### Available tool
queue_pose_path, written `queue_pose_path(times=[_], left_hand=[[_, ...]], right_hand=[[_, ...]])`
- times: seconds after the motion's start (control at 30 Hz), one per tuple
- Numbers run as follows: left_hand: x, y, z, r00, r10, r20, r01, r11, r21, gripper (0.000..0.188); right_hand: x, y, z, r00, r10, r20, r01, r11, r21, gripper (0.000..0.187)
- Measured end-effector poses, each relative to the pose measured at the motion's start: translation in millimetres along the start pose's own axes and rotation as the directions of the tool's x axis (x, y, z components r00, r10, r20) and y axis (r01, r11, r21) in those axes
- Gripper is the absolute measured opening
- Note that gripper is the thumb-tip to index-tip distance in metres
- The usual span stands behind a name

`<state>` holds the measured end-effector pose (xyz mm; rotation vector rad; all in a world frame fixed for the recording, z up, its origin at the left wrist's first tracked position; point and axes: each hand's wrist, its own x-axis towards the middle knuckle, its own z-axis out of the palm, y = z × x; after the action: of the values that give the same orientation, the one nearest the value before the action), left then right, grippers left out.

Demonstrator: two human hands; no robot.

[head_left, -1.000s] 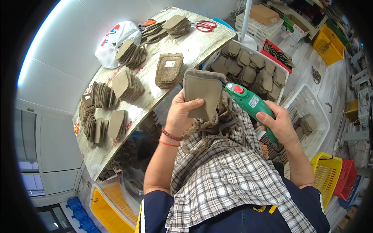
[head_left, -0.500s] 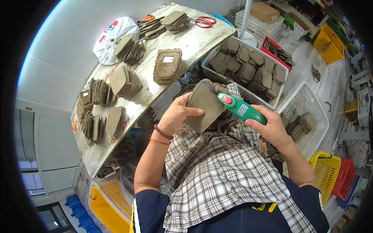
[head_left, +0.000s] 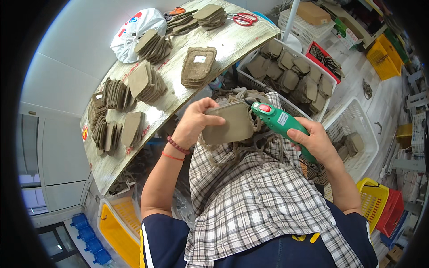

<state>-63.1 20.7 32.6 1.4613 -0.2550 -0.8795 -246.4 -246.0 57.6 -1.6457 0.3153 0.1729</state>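
Note:
My left hand [head_left: 196,118] grips an olive-brown, rounded-corner fabric pad [head_left: 230,124] by its left side, thumb flat on its face. In my right hand [head_left: 315,140] is a green handheld electric cutter [head_left: 281,121] with a red button. Its dark tip meets the pad's upper right corner. Loose trimmed strips [head_left: 241,94] of the same colour hang behind and below the pad, over the checked apron [head_left: 250,192] on my lap. The fingers of my left hand behind the pad are hidden.
On the worktable [head_left: 167,102] at left stand several stacks of pads [head_left: 199,67], a white plastic bag [head_left: 137,35] and red-handled scissors [head_left: 245,18]. At right, a white crate [head_left: 328,109] holds many pads. Another white basket [head_left: 364,152] and a yellow basket [head_left: 373,201] stand nearer.
The pad has been turned clockwise, from steeply tilted to nearly level, and my left hand has shifted left with it. The cutter stays at its edge, tilted slightly more downward.

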Motion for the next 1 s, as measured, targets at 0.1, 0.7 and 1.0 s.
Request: queue_pose_path(times=[0.1,0.7,1.0], left_hand=[[-6.4,0.3,-3.3,0.988,0.016,-0.155,-0.036,0.991,-0.132,0.025],[-16.0,8.4,1.4,0.999,-0.015,-0.034,0.02,0.986,0.163,0.019],[-13.4,10.8,22.3,0.998,0.035,0.061,-0.055,0.933,0.357,0.049]], right_hand=[[0.4,1.0,-3.0,0.999,0.028,0.031,-0.028,1.0,-0.008,0.039],[2.3,-7.1,-9.2,0.984,0.075,0.16,-0.054,0.99,-0.132,0.042],[9.5,-6.1,4.5,0.981,-0.093,0.168,0.136,0.953,-0.27,0.045]])
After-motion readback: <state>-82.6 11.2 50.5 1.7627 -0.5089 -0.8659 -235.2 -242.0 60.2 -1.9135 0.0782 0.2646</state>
